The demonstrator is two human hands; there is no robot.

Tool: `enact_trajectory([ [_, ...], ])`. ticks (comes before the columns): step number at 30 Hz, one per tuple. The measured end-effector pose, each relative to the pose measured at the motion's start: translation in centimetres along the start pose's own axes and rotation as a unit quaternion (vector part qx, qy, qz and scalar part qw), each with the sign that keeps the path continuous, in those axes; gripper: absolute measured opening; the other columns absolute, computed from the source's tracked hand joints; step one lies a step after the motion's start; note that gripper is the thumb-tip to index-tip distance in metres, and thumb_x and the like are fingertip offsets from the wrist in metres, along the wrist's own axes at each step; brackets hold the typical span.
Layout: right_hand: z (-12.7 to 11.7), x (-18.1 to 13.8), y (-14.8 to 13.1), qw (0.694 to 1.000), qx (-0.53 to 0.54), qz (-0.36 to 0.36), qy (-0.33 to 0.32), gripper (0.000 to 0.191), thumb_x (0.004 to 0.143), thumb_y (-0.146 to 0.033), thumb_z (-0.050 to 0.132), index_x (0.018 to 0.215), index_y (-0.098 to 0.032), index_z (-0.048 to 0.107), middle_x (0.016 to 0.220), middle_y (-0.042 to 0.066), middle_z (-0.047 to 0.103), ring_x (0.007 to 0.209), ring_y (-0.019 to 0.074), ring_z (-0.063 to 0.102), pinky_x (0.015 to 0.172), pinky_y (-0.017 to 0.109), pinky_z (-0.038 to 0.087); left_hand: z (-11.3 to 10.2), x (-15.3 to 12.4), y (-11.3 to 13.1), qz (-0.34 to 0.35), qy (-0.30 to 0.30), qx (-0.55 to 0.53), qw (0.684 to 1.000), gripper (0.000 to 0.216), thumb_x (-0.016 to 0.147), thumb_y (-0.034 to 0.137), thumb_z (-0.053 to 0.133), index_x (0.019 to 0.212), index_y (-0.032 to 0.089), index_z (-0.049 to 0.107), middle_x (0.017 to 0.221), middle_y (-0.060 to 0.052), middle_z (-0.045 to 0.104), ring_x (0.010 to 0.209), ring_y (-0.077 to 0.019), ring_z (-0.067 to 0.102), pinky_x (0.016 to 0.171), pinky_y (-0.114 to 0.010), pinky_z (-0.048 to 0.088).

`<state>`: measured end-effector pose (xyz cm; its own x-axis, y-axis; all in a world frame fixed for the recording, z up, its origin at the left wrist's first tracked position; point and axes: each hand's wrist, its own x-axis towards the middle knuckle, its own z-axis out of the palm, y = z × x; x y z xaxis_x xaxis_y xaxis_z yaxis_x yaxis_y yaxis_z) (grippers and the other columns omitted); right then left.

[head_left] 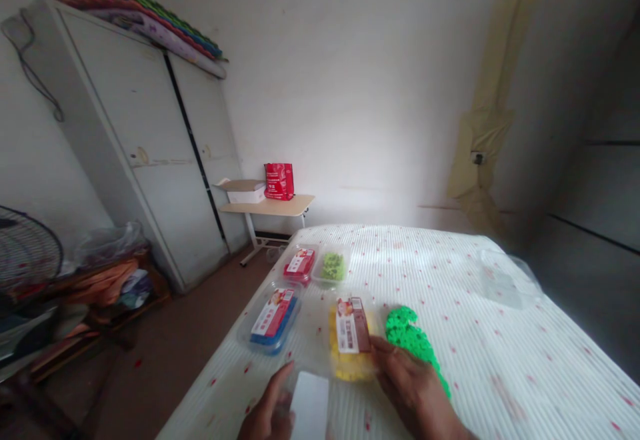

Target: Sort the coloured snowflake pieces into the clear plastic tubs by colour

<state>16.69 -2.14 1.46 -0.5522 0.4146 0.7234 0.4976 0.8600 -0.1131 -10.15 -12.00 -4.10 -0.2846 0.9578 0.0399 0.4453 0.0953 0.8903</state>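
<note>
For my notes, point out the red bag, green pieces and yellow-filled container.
Red bag (280,183), head view: front face.
Green pieces (411,335), head view: central part.
Yellow-filled container (352,327), head view: its label.

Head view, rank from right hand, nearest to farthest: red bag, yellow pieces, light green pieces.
1. Yellow pieces: just left of the right hand.
2. Light green pieces: farther forward, left.
3. Red bag: beyond, on the side table.

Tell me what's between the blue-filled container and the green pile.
The yellow-filled container lies between them, with the right hand at its right side; the head view shows it.
</note>
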Motion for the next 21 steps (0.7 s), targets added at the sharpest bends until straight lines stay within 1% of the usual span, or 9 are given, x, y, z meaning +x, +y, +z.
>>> enact_trajectory([
  [3, -1.7, -1.1, 1.0, 0.999, 0.011, 0.031, 0.025, 0.027, 0.090, -0.019, 0.043, 0.114, -0.017, 0.053, 0.109, 0.010, 0.067, 0.098, 0.0150, 0.065, 0.082, 0.023, 0.054, 1.1, 1.3, 0.7, 0.073, 0.032, 0.097, 0.992, 0.044, 0.073, 0.024, 0.046, 0.115, 0.022, 0.060, 0.113, -0.009, 0.064, 0.107, -0.0227, 0.057, 0.095, -0.036, 0.042],
  [6, -2.8, -1.9, 2.0, 0.997, 0.016, 0.062, 0.039, 0.030, 0.089, -0.020, 0.045, 0.118, -0.018, 0.051, 0.110, 0.010, 0.067, 0.100, 0.0155, 0.064, 0.085, 0.023, 0.052, 1.8, 2.4, 2.1, 0.114, 0.065, 0.170, 0.977, 0.039, 0.070, 0.024, 0.052, 0.107, 0.024, 0.065, 0.121, -0.009, 0.060, 0.116, -0.0263, 0.053, 0.099, -0.041, 0.041],
  [8, -3.3, -2.3, 2.5, 0.995, 0.018, 0.083, 0.048, 0.031, 0.089, -0.021, 0.045, 0.119, -0.019, 0.051, 0.110, 0.009, 0.067, 0.100, 0.0158, 0.064, 0.085, 0.024, 0.052, 2.3, 2.8, 3.7, 0.133, 0.092, 0.164, 0.973, 0.034, 0.070, 0.027, 0.057, 0.102, 0.026, 0.067, 0.126, -0.008, 0.057, 0.119, -0.0280, 0.050, 0.101, -0.043, 0.038],
  [11, -3.6, -2.9, 2.7, 0.991, 0.031, 0.115, 0.062, 0.031, 0.088, -0.023, 0.048, 0.118, -0.020, 0.052, 0.111, 0.008, 0.066, 0.100, 0.0163, 0.064, 0.085, 0.023, 0.052, 3.8, 2.9, 7.0, 0.101, 0.055, 0.023, 0.993, 0.037, 0.072, 0.037, 0.060, 0.106, 0.025, 0.065, 0.124, -0.009, 0.059, 0.118, -0.0274, 0.050, 0.103, -0.043, 0.034],
  [13, -3.6, -3.2, 2.4, 0.987, 0.051, 0.134, 0.068, 0.030, 0.088, -0.024, 0.049, 0.118, -0.021, 0.052, 0.112, 0.007, 0.066, 0.101, 0.0162, 0.063, 0.085, 0.022, 0.052, 5.4, 2.9, 9.4, 0.002, -0.033, -0.156, 0.987, 0.052, 0.074, 0.047, 0.059, 0.118, 0.021, 0.057, 0.122, -0.012, 0.059, 0.112, -0.0275, 0.055, 0.098, -0.042, 0.039],
  [14, -3.5, -3.3, 2.2, 0.986, 0.062, 0.142, 0.067, 0.032, 0.088, -0.024, 0.050, 0.119, -0.022, 0.051, 0.113, 0.007, 0.065, 0.101, 0.0161, 0.063, 0.085, 0.022, 0.052, 6.3, 3.0, 10.5, -0.057, -0.092, -0.257, 0.960, 0.058, 0.075, 0.051, 0.057, 0.123, 0.019, 0.052, 0.120, -0.014, 0.060, 0.107, -0.0280, 0.057, 0.092, -0.042, 0.043],
  [17, -3.2, -3.3, 1.4, 0.984, 0.092, 0.138, 0.059, 0.035, 0.087, -0.025, 0.051, 0.122, -0.022, 0.048, 0.115, 0.008, 0.064, 0.103, 0.0161, 0.062, 0.084, 0.021, 0.052, 8.9, 3.4, 13.0, -0.137, -0.249, -0.510, 0.812, 0.063, 0.083, 0.059, 0.038, 0.129, 0.017, 0.046, 0.120, -0.016, 0.059, 0.105, -0.0285, 0.058, 0.082, -0.041, 0.046],
  [19, -3.3, -3.1, 1.2, 0.986, 0.105, 0.121, 0.055, 0.033, 0.087, -0.025, 0.052, 0.120, -0.021, 0.049, 0.115, 0.009, 0.064, 0.102, 0.0162, 0.063, 0.083, 0.021, 0.052, 10.3, 3.9, 13.8, -0.150, -0.274, -0.592, 0.743, 0.062, 0.083, 0.059, 0.039, 0.125, 0.014, 0.052, 0.113, -0.016, 0.063, 0.098, -0.0279, 0.060, 0.078, -0.037, 0.046],
  [21, -3.7, -2.9, 1.2, 0.988, 0.112, 0.101, 0.041, 0.030, 0.088, -0.025, 0.050, 0.118, -0.021, 0.052, 0.115, 0.010, 0.064, 0.101, 0.0162, 0.063, 0.082, 0.020, 0.053, 11.3, 4.2, 14.0, -0.154, -0.265, -0.633, 0.711, 0.058, 0.083, 0.055, 0.042, 0.120, 0.013, 0.056, 0.107, -0.015, 0.066, 0.095, -0.0267, 0.061, 0.078, -0.036, 0.045],
])
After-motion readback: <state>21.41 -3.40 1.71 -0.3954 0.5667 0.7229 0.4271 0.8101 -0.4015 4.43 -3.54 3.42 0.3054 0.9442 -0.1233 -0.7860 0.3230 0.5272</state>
